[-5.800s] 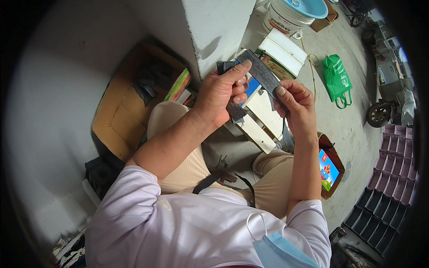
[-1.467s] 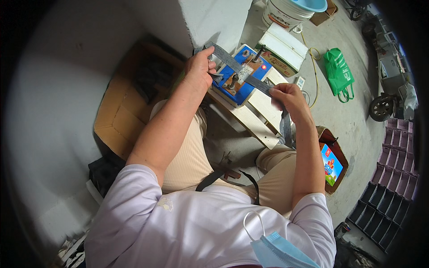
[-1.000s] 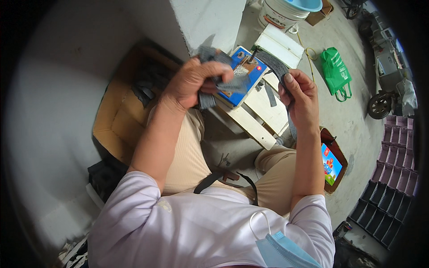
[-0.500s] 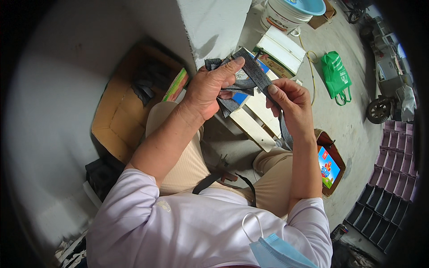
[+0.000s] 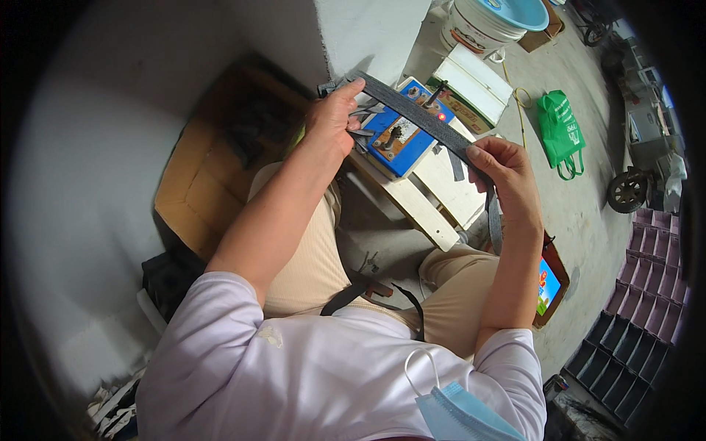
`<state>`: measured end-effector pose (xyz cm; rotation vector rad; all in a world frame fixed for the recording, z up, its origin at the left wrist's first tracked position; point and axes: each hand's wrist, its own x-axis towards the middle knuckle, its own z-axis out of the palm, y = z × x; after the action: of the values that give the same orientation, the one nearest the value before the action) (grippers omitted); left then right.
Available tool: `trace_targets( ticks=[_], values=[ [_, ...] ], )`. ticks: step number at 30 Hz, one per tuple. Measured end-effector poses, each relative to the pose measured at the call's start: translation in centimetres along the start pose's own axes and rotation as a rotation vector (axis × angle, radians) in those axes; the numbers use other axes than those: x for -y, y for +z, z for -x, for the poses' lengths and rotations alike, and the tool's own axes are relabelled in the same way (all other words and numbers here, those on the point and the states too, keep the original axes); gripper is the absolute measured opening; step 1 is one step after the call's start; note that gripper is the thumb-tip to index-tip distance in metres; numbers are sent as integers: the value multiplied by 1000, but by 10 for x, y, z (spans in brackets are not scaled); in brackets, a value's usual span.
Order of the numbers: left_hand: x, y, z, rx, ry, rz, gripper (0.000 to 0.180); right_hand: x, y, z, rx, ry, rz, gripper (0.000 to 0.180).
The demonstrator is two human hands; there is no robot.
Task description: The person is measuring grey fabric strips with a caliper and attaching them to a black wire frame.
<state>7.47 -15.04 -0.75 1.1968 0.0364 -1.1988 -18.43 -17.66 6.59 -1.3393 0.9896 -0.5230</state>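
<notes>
A dark grey fabric strap (image 5: 415, 112) stretches between my two hands, above a small blue machine (image 5: 401, 140). My left hand (image 5: 337, 114) pinches its far-left end and also has several loose folds of grey strap in the palm. Closed on the strap's other end, my right hand (image 5: 507, 165) lets a tail of it hang down past the wrist. The machine has metal posts on top and a lit red light, and sits on a white wooden bench (image 5: 412, 204). A short dark strip (image 5: 456, 166) lies on the bench beside it.
An open cardboard box (image 5: 195, 184) with dark material stands left, against the wall. Beyond the bench are a white box (image 5: 471, 81), a bucket with a blue basin (image 5: 489, 22) and a green bag (image 5: 560, 132). A smaller box (image 5: 550, 283) is by my right knee.
My hands have moved apart, left hand leftward and right hand rightward, drawing the strap out straight. The blue machine, largely covered before, now shows with its red light.
</notes>
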Motion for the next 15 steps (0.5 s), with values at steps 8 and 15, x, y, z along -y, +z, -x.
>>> trace_targets(
  ticks=[8,15],
  values=[
    [17,-2,-31,-45,-65,40,28,-7,6,-8,18,18,-33,19],
    [10,7,-24,-140,-89,33,21,-12,8,-14,31,18,-49,20]
  ],
)
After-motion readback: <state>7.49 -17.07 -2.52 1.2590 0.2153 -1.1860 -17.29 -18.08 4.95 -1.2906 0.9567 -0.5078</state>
